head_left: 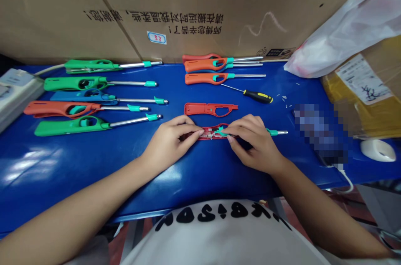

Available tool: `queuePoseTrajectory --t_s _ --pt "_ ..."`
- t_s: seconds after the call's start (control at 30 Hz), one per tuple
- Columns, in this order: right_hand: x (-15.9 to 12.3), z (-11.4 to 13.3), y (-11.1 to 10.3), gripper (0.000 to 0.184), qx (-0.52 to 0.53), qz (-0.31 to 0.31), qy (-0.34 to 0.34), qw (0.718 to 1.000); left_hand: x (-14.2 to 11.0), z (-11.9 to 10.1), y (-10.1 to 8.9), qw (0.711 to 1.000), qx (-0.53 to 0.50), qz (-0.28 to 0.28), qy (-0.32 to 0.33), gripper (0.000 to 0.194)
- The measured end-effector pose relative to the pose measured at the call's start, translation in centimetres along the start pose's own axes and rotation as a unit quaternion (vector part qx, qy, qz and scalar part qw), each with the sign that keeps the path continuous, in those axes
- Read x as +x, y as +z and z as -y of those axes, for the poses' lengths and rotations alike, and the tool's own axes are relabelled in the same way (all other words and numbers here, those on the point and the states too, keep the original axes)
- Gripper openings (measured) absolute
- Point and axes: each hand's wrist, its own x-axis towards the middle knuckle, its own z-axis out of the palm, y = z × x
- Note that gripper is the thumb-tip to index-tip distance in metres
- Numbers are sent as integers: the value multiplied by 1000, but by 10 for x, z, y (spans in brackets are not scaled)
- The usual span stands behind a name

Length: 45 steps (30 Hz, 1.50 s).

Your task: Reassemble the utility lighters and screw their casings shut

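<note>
An opened red lighter half point(210, 135) with a teal trigger and a metal tube lies on the blue table point(94, 160) at the centre. My left hand point(171, 140) pinches its left end, fingers closed on the shell. My right hand point(252, 142) pinches the teal trigger part in the middle, fingers closed. The tube's tip point(278, 132) sticks out to the right past my right hand. The matching red cover point(209, 109) lies just behind, hollow side up.
Several long green, blue and orange lighters point(94, 102) lie at the left; three orange ones point(219, 69) at the back. A black-yellow screwdriver point(255, 95), small screws point(283, 99), tape roll point(377, 150), plastic bag point(347, 31), cardboard boxes point(156, 6) and power strip point(15, 89) surround.
</note>
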Motion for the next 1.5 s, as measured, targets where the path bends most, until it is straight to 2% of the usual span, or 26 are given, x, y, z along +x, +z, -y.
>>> queuePoseTrajectory --t_s 0.2,0.37,0.43,0.5,0.63,0.73,0.9,1.27,1.4,1.5 --pt "0 -1 0 13 -16 5 10 1000 -1 -1 1 1000 17 -3 20 19" --pt "-1 -6 0 16 -50 -19 82 995 -1 0 -1 999 25 7 25 17" --pt "-2 -6 -1 18 -52 -25 91 994 -2 0 -2 999 29 13 15 17" --pt "-3 -4 -2 21 -59 -12 58 996 -2 0 -3 999 28 18 9 18" --pt "-5 5 -1 32 -99 72 -24 992 -2 -1 -5 1000 17 22 9 18" --pt "-5 8 1 34 -130 120 -38 984 -1 -1 -6 1000 7 21 13 17" --pt "-4 7 3 34 -159 133 -52 977 -2 1 -5 1000 -1 15 15 17" --pt "-4 10 2 35 -136 120 -54 982 -2 0 -9 999 35 33 7 19" --pt "-5 0 -13 44 -122 47 10 991 -3 -2 -14 995 93 43 22 20" --pt "-12 -14 -36 35 -156 1 71 985 -2 -3 -19 986 154 32 48 21"
